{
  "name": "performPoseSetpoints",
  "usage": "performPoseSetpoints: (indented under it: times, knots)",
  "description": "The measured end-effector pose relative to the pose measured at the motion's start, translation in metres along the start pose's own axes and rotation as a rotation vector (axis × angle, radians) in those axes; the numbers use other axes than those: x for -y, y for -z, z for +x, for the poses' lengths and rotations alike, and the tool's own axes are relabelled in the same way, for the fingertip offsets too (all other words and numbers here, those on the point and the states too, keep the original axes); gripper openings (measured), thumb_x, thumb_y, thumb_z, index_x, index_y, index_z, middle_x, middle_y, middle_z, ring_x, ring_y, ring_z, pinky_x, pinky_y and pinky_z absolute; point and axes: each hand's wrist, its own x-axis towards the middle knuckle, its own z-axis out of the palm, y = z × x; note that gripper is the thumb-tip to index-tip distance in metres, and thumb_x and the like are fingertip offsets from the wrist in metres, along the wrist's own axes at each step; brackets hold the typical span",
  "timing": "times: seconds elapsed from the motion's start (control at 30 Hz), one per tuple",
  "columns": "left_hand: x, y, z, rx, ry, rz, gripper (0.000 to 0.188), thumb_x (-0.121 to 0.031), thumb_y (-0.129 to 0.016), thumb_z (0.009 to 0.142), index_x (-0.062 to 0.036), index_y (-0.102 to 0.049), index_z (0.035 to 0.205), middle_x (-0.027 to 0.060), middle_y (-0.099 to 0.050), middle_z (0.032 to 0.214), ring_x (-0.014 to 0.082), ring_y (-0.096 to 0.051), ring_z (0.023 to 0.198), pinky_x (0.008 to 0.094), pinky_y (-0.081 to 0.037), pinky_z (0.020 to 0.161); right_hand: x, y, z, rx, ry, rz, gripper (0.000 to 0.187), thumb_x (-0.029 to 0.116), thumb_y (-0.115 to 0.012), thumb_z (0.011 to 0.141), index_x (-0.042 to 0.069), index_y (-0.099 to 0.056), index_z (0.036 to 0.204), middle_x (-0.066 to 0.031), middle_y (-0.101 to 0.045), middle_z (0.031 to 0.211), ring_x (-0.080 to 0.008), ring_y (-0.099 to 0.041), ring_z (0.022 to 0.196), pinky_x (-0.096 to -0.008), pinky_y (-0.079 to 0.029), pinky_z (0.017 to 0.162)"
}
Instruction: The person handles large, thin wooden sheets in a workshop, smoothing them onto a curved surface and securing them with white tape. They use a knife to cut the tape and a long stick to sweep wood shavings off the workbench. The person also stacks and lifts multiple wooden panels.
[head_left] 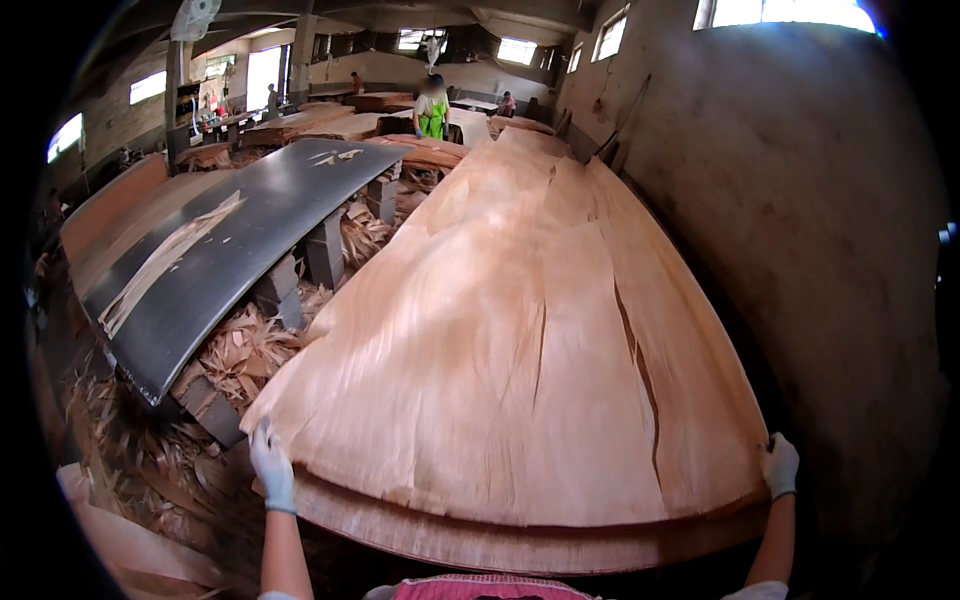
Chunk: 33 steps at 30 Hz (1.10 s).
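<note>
A large, pale tan wood veneer sheet (480,360) stretches away from me, with long dark splits down its right half. Its near edge lies short of the reddish stack of sheets (500,545) underneath. Gloved in white, my left hand (270,465) is closed on the sheet's near left corner, its fingers at the edge. At the near right corner my right hand (780,466), also gloved, pinches the sheet's edge. The undersides of both grips are hidden.
To the left a black board (240,240) on grey blocks (325,250) carries a veneer strip (170,260). Veneer scraps (250,355) heap below it. A bare wall (770,200) runs along the right. A person in a green apron (432,115) stands at the far end.
</note>
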Motion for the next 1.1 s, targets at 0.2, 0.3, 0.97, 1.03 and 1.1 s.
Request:
performPoseSetpoints:
  times: [0.2,0.3,0.97,1.03,1.1]
  knots:
    - [-0.018,-0.009,-0.002,-0.017,-0.014,0.063,0.040,0.007,-0.046,0.081,0.0066,-0.055,0.120,0.0210,-0.056,0.116,0.0342,-0.054,0.112,0.0387,-0.042,0.099,0.004,0.000,0.012,-0.025,0.068,-0.008,0.028,0.020,-0.065,0.085,-0.001,-0.061,0.104,-0.0209,-0.066,0.096,-0.0380,-0.062,0.093,-0.0448,-0.049,0.078]
    - [-0.020,-0.025,0.025,0.029,-0.069,0.095,0.036,0.003,-0.051,0.082,0.0038,-0.056,0.117,0.0218,-0.057,0.115,0.0366,-0.055,0.109,0.0412,-0.044,0.096,0.035,-0.006,0.045,-0.068,0.133,0.007,0.032,0.026,-0.067,0.082,0.002,-0.063,0.103,-0.0211,-0.066,0.092,-0.0393,-0.062,0.091,-0.0460,-0.049,0.077]
    - [-0.049,-0.015,0.010,0.257,-0.133,0.466,0.029,-0.013,-0.055,0.083,-0.0077,-0.066,0.109,0.0163,-0.067,0.098,0.0349,-0.060,0.095,0.0444,-0.047,0.085,0.004,-0.019,0.058,-0.040,0.118,-0.201,0.025,0.025,-0.066,0.084,0.003,-0.058,0.093,-0.0199,-0.067,0.085,-0.0387,-0.064,0.083,-0.0473,-0.050,0.074]
    - [-0.051,-0.011,0.000,0.243,-0.149,0.453,0.028,-0.013,-0.055,0.083,-0.0083,-0.066,0.108,0.0154,-0.067,0.097,0.0345,-0.060,0.094,0.0446,-0.047,0.084,0.002,-0.023,0.056,-0.027,0.106,-0.199,0.025,0.024,-0.066,0.084,0.003,-0.058,0.095,-0.0198,-0.067,0.086,-0.0381,-0.064,0.084,-0.0467,-0.051,0.074]
    - [-0.047,-0.010,-0.013,0.222,-0.140,0.470,0.027,-0.014,-0.055,0.083,-0.0095,-0.066,0.107,0.0153,-0.067,0.096,0.0345,-0.060,0.092,0.0453,-0.047,0.083,-0.001,-0.024,0.053,-0.018,0.088,-0.195,0.025,0.022,-0.067,0.084,0.002,-0.058,0.096,-0.0198,-0.067,0.087,-0.0377,-0.064,0.084,-0.0463,-0.051,0.075]
